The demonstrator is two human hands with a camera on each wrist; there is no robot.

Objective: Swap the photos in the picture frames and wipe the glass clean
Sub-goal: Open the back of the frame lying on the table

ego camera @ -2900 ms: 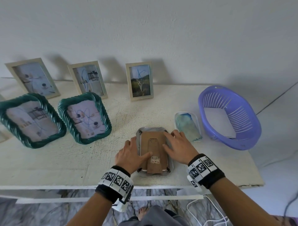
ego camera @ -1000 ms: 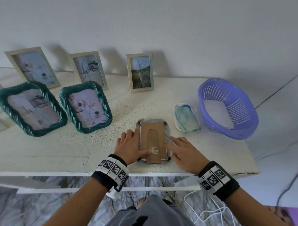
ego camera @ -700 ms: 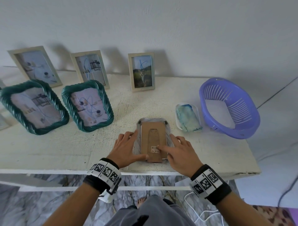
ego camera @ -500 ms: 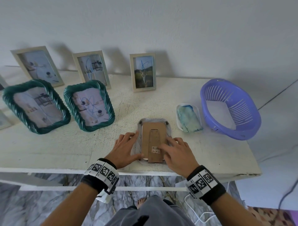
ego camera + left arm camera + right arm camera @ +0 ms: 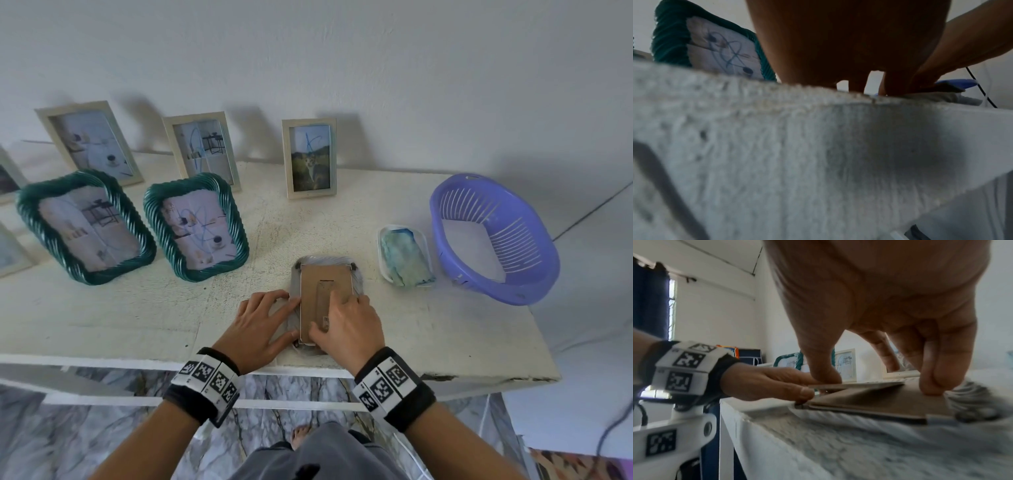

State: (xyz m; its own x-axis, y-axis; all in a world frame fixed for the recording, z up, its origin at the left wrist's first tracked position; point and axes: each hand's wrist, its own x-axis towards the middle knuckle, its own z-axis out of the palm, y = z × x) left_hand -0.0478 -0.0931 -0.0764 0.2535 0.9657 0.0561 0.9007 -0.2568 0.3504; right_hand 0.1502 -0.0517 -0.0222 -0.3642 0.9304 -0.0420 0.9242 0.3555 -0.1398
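Lying face down near the front edge of a white table: a grey picture frame, brown cardboard backing facing up, long axis running from the person toward the wall, top end pointing away. Running lengthwise down the middle of the backing: a cardboard stand flap, lifting slightly at one end in the right wrist view.

Resting flat along the frame's left side: the left hand, fingers extended and spread, thumb tip touching the frame's near left corner. Holding nothing, only pressing.

Pressing down on the backing: the right hand, fingers bent, thumb tip on the stand flap and fingertips on the cardboard by the right edge. Not closing around anything.

Standing upright at the left of the table: two green rope-edged frames, photos facing the person. Leaning against the wall behind: three pale frames. Sitting just right of the face-down frame: a white dish holding a blue-green cloth. Beside that, at the table's right end: a purple slotted basket.
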